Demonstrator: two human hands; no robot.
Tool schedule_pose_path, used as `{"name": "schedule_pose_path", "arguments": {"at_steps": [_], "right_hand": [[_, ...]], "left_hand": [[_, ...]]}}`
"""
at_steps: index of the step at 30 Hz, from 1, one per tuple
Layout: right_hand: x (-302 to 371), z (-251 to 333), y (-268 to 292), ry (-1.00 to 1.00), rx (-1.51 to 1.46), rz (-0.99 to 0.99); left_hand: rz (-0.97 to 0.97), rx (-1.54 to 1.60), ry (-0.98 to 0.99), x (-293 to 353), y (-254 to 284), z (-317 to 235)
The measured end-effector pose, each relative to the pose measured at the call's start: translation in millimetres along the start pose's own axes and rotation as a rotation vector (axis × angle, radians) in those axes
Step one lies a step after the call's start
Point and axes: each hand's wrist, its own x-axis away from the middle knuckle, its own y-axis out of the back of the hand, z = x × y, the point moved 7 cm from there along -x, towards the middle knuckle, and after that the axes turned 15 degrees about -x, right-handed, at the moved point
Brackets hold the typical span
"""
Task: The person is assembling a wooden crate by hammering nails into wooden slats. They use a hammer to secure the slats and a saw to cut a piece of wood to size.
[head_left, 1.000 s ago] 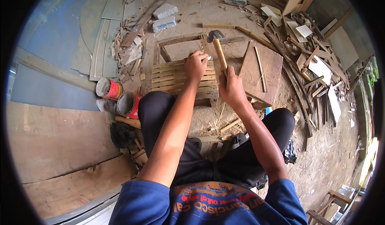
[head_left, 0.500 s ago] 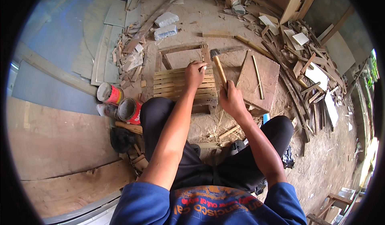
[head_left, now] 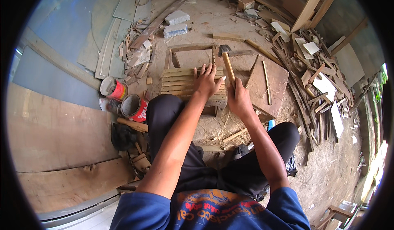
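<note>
My left hand (head_left: 207,81) lies with fingers spread on the right part of a small slatted wooden stool top (head_left: 176,82). Something small and white shows by its thumb; I cannot tell what it is. In my right hand (head_left: 240,99) is a hammer (head_left: 228,64), held by its wooden handle with the dark metal head pointing away from me. The hammer head is beyond the stool's right side, above the ground. Behind the slats stands a wooden frame (head_left: 192,46). To the right, a brown wooden board (head_left: 276,86) has a thin strip (head_left: 267,82) lying across it.
Two red paint cans (head_left: 134,107) stand left of my knee, near a black bag (head_left: 123,136). A large heap of scrap wood (head_left: 316,74) fills the right side. Pale blocks (head_left: 176,17) and planks lie at the back. Wood shavings (head_left: 225,123) litter the ground before me.
My left hand has gone from closed fingertips over the slats to spread flat on them. My right hand still holds the hammer. The view has shifted slightly.
</note>
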Motion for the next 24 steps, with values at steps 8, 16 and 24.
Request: {"name": "schedule_pose_path", "arguments": {"at_steps": [8, 16, 24], "right_hand": [[-4, 10, 2, -0.053, 0.043, 0.029], [-8, 3, 1, -0.191, 0.101, 0.089], [-7, -3, 0, -0.227, 0.085, 0.052]], "left_hand": [[-0.006, 0.008, 0.004, -1, -3, -1], [-0.028, 0.006, 0.003, -2, -5, -1], [-0.033, -0.020, 0.001, 0, -6, -2]]}}
